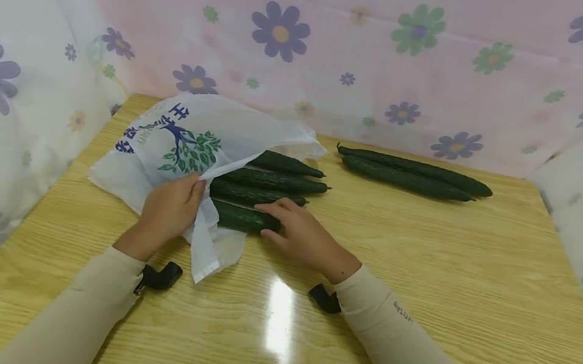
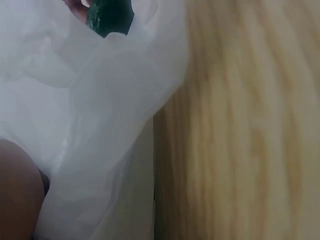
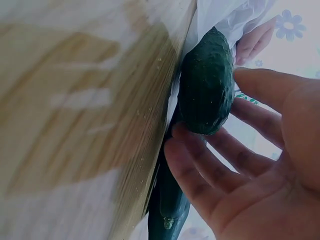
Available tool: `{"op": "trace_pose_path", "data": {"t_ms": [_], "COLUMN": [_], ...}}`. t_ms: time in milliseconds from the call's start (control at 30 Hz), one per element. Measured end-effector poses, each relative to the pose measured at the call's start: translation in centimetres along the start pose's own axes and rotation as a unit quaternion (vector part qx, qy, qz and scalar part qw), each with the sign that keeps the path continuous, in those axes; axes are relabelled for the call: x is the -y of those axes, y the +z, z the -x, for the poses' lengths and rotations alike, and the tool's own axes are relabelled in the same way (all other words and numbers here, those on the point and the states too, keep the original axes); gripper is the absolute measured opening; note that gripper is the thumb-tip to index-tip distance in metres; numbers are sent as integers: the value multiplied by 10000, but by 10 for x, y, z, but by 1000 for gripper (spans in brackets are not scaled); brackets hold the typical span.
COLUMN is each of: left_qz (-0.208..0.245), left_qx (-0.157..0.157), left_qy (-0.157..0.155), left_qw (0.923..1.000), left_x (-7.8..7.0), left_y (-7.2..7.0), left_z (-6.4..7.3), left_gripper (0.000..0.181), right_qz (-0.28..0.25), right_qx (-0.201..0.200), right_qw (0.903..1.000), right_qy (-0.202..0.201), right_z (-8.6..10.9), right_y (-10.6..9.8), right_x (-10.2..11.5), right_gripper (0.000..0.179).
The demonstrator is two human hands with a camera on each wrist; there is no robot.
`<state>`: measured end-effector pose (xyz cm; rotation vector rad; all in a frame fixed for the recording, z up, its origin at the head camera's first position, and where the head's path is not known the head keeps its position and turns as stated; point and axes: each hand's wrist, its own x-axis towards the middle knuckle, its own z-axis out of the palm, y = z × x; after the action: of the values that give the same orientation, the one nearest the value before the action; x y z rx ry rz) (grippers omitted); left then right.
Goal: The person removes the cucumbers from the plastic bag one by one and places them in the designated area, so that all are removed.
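A white plastic bag (image 1: 155,127) printed with a tree lies on its side at the table's left, mouth facing right. My left hand (image 1: 171,206) pinches the near edge of its mouth. Several dark green cucumbers lie partly inside, their ends poking out, among them an upper cucumber (image 1: 291,183). My right hand (image 1: 306,236) holds the end of the nearest cucumber (image 1: 242,217) loosely between thumb and fingers. In the right wrist view, that cucumber (image 3: 207,85) lies between the thumb and the spread fingers. Bag plastic (image 2: 115,95) covers much of the left wrist view.
Two more cucumbers (image 1: 408,176) lie side by side at the back of the wooden table (image 1: 451,271), right of the bag. Flowered cloth (image 1: 342,47) hangs behind the table and on both sides. Dark wrist devices (image 1: 163,276) sit under both wrists.
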<state>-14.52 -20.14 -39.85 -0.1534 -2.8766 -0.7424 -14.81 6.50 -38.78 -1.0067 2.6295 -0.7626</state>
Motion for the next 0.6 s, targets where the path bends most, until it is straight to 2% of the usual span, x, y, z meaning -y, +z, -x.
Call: {"op": "trace_pose_path", "data": {"t_ms": [200,333,600], "left_qz": [-45,4,99], "left_qx": [50,83,5], "left_qy": [-48,-33,65], "left_qw": [10000,10000,9999], "left_x": [1,1,0], "left_y": [1,1,2], "left_z": [1,1,-1], "left_gripper": [31,31,32], "right_qz": [-248,-282,-5], "right_qx": [385,340,237], "right_qw": [9989,9990,9994], "right_qy": [-32,-88,-271], "right_z": [1,0,0], "right_y": [1,2,2], "right_x": [-1,-4,-7], "right_gripper": [59,56,53]}}
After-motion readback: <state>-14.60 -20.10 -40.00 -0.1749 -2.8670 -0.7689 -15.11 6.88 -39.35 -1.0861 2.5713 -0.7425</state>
